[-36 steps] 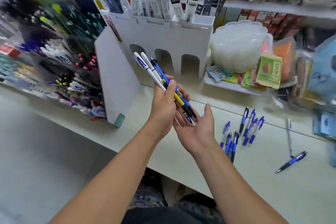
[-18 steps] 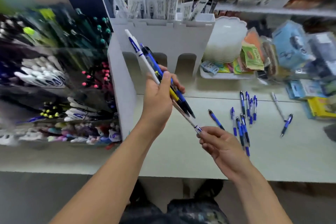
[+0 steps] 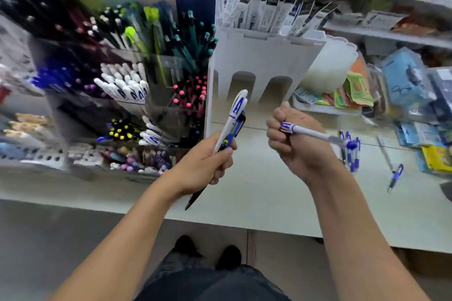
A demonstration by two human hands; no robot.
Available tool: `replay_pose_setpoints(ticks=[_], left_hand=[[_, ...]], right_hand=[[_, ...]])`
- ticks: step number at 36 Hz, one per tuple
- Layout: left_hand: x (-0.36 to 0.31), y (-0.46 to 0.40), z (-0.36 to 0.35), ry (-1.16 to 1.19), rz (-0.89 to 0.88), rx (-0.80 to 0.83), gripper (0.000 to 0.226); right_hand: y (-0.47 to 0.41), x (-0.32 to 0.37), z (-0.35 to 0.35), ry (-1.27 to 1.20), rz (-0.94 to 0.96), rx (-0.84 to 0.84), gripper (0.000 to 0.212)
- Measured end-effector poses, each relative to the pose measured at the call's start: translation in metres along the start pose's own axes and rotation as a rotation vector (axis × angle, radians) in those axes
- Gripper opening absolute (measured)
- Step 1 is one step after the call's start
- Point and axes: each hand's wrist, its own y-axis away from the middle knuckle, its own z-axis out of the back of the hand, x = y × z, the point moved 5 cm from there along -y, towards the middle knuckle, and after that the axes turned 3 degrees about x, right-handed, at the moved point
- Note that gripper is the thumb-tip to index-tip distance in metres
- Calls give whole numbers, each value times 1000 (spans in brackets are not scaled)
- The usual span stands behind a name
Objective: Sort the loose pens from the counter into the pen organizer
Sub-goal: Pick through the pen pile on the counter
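While the left hand (image 3: 205, 165) grips a small bundle of pens (image 3: 231, 121) with their caps pointing up, the right hand (image 3: 297, 144) is clenched around one white pen (image 3: 315, 134) that points to the right. Both hands are above the counter (image 3: 256, 193), near its front edge. The pen organizer (image 3: 127, 95) stands at the counter's left end. Loose blue pens (image 3: 352, 154) lie toward the right end.
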Motion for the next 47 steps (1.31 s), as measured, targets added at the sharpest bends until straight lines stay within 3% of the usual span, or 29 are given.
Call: replay_pose_setpoints(ticks=[3, 8, 11, 14, 17, 19, 24, 27, 33, 36, 39, 43, 47], left_hand=[[13, 21, 6, -5, 59, -43, 12], [13, 60, 36, 45, 139, -219, 13], [8, 70, 45, 3, 156, -161, 11], [9, 78, 48, -90, 202, -103, 12], [14, 80, 49, -215, 209, -25, 12], [14, 78, 55, -364, 176, -14, 11], [10, 71, 81, -863, 82, 8, 9], [4, 73, 96, -924, 33, 16, 9], [6, 76, 152, -701, -157, 49, 13], [21, 80, 181, -588, -118, 103, 13], [30, 87, 201, -242, -15, 122, 17], [20, 93, 209, 214, 123, 56, 26], [-7, 88, 185, 122, 19, 199, 67]], right_hand=[[-4, -41, -24, 21, -38, -16, 34], [-17, -34, -26, 366, 209, -112, 29], [-22, -11, -23, 506, 342, -148, 24], [-25, -26, -50, 505, 240, 31, 14], [-15, -50, -72, 452, 106, 204, 33], [-11, -55, -73, 428, 71, 168, 42], [-13, -62, -78, 582, -14, 21, 27], [-15, -67, -96, 576, 10, -48, 29], [-17, -64, -128, 456, 248, -241, 26], [-13, -53, -135, 453, 322, -302, 28], [-1, -35, -130, 363, 382, -347, 22], [-1, -35, -139, 367, 274, -234, 31], [-21, -65, -169, 568, 119, -43, 25]])
